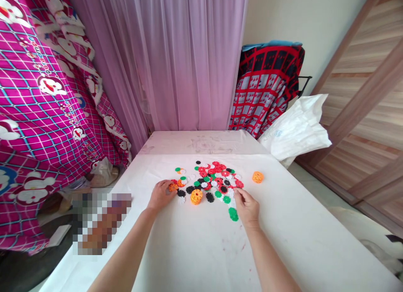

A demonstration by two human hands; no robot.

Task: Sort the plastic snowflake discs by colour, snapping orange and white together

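A loose pile of small notched discs (217, 170) in red, black, white and green lies on the white-covered table. My left hand (162, 194) rests at the pile's left edge, its fingertips closed on an orange disc (173, 187). At the right edge is my right hand (247, 204), thumb and forefinger pinched together beside a white disc (231, 193); what they hold is too small to make out. Between the hands stands an orange stack (196, 196). Green discs (233, 214) lie just left of my right hand, and another orange stack (257, 177) sits farther right.
The white tabletop (195, 250) stretches toward me. A white bag (296, 128) leans by the table's right back edge, near a red patterned cloth (261, 86). A purple curtain (189, 57) hangs behind. A pixelated patch covers something at the left edge.
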